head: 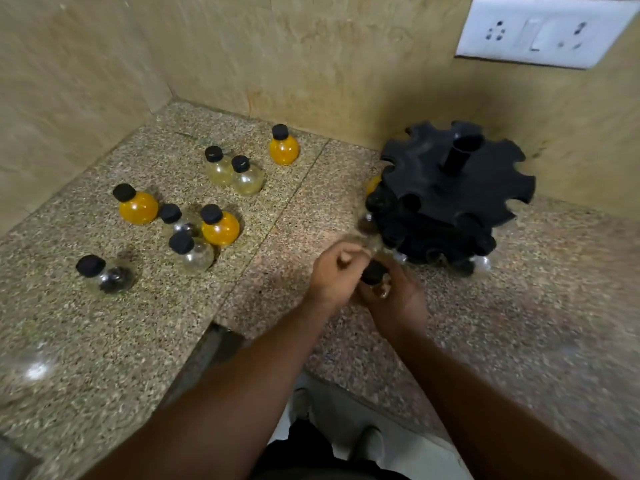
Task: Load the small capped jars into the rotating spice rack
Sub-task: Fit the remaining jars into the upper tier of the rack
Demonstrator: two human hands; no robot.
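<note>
The black two-tier spice rack [450,192] stands at the right against the wall, with notches around its rims. Its lower tier holds an orange jar [373,183] and a clear jar [483,263]. In front of the rack my left hand [337,277] and my right hand [396,299] both close around one blurred clear jar with a black cap [373,273]. Several loose capped jars stand on the counter to the left: orange ones [138,208] [220,229] [284,151], clear ones [248,179] [194,255], and one with dark contents [111,279].
The speckled granite counter [104,341] fills a corner between two beige tiled walls. Its front edge steps inward at a notch [221,329]. A white socket and switch plate [543,32] sits on the back wall above the rack.
</note>
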